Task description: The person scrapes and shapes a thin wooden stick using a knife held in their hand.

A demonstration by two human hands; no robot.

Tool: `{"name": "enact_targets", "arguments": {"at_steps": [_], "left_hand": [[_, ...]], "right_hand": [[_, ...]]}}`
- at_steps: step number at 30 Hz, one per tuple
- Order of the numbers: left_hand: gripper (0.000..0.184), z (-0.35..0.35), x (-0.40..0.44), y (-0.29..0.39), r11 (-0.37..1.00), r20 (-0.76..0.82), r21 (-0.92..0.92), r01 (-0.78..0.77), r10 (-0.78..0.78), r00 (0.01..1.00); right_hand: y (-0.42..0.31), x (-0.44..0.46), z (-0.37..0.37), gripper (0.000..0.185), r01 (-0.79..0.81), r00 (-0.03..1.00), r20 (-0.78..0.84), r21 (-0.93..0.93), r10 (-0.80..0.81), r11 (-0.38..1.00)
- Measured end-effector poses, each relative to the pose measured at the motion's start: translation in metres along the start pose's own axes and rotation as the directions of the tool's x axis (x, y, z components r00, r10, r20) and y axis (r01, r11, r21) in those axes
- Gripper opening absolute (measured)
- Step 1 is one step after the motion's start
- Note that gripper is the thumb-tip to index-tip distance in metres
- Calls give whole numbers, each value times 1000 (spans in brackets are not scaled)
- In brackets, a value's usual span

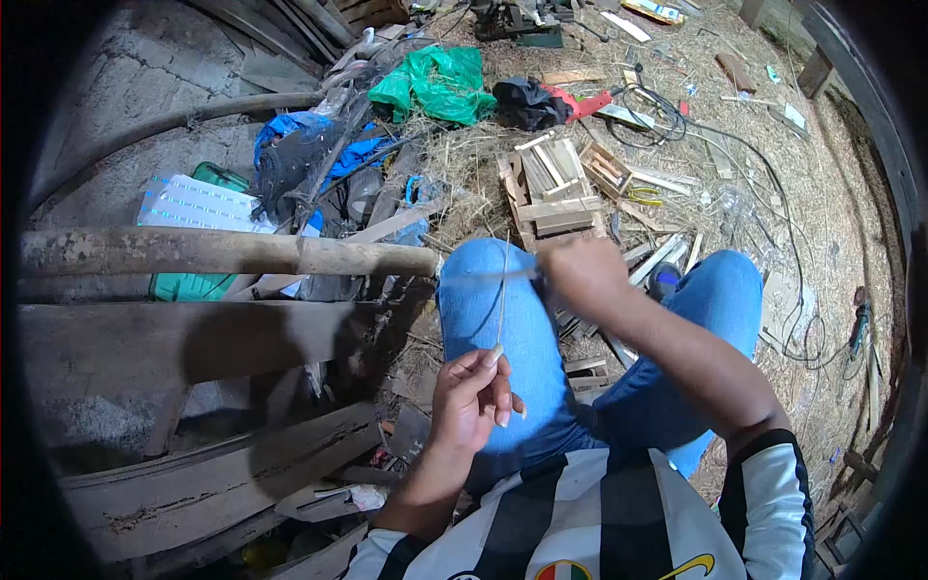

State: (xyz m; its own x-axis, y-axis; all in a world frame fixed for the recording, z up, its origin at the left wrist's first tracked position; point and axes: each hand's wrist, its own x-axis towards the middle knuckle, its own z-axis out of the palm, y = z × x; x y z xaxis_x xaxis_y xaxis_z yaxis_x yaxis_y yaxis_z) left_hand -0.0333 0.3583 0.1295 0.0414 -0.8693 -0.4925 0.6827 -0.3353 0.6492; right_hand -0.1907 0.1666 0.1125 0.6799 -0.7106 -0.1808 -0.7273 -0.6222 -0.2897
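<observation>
Above my left knee, my left hand (477,394) pinches the lower end of a thin, pale stick (504,309) between thumb and fingertips. The stick points upward, away from me. My right hand (583,277) is a closed fist, blurred by motion, over the gap between my knees. From it a blurred blade-like object (493,276) reaches left across the stick. Its handle is hidden in the fist, and whether it touches the stick cannot be made out.
A wooden rail (222,251) and planks (222,478) stand at my left. Beyond my knees lie a wooden crate (556,188), a green plastic bag (435,85), a black bag (530,103) and a black cable (773,179). Wood scraps and straw litter the ground.
</observation>
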Motion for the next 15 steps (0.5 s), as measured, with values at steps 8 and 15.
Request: {"name": "enact_targets", "arguments": {"at_steps": [8, 15], "left_hand": [[23, 1, -1, 0, 1000, 9, -17, 4, -4, 1000], [31, 8, -5, 9, 964, -35, 263, 49, -41, 999]], "right_hand": [[0, 0, 1, 19, -6, 1000, 17, 16, 6, 1000], [0, -3, -4, 16, -30, 999, 46, 56, 28, 998]]}}
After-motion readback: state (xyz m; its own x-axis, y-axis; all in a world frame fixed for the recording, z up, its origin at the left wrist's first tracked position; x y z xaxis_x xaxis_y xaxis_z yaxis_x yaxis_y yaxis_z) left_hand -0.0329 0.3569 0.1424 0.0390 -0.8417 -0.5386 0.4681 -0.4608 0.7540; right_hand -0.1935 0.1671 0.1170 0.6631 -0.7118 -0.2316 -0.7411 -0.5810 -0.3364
